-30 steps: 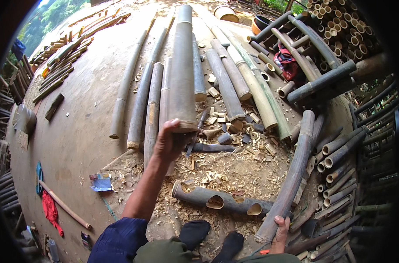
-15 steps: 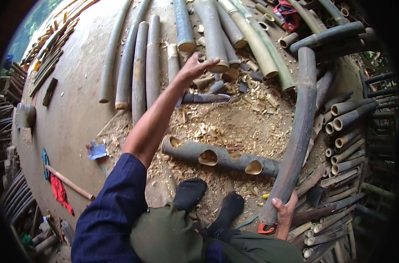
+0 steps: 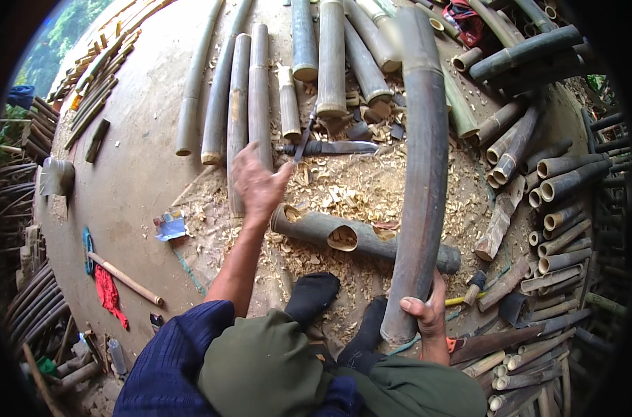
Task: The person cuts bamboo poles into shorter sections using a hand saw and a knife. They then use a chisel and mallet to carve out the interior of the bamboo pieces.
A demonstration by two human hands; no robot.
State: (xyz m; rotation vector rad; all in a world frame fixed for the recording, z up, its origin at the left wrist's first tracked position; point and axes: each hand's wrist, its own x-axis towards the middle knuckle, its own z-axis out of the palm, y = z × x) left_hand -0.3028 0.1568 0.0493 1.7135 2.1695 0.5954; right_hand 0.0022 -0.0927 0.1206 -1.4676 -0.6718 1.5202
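The long, dark grey bamboo pole (image 3: 423, 174), slightly curved, hides a stretch of the short grey bamboo tube with cut holes (image 3: 368, 243) lying among pale wood chips (image 3: 330, 198). The pole's far end is blurred. The right hand (image 3: 428, 316) is clamped on its near end, thumb in front, most fingers hidden behind. The left hand (image 3: 259, 182) is empty, its fingers spread and slightly blurred, left of the dark-handled knife (image 3: 340, 147). The thick grey-green bamboo tube (image 3: 332, 66) on the far side is cut off by the upper edge.

Half a second ago the left hand was at that thick tube's near end; it has since drawn back nearer. The pole has shifted left, uncovering the holed tube's right end.
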